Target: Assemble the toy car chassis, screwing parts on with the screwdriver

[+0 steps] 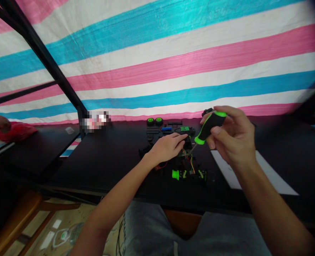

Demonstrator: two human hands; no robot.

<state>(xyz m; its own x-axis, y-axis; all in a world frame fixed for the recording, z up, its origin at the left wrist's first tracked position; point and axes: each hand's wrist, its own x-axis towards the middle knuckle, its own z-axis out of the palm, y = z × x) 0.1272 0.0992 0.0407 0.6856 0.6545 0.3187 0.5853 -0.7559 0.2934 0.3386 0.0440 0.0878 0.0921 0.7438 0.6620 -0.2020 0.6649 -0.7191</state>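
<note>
- Right hand (234,140) wraps the fat handle of a screwdriver (211,127), fingers and thumb closed about it; the shaft slants down and to the left from the grip.
- Shaft end reaches in among the parts of a model-car chassis (195,172), below and left of that grip; cannot tell whether the tip seats in anything.
- Left hand (166,148) lies low over the chassis's far end, left of the screwdriver, fingers extended; whether they pinch anything, cannot tell.
- Screwdriver: likely light and stiff, the handle probably grippy. Best hold is around its thick middle.
- Chassis: probably light, hard plastic, apt to skid on the dark tabletop (114,156) if pushed sideways. Steady it by the solid frame, beneath the left hand.
- Yellow wire (192,164), just below the shaft, looks soft and easily snagged; no place to hold.
- Green hub (175,174), below the left hand: smooth, may turn if grasped.
</note>
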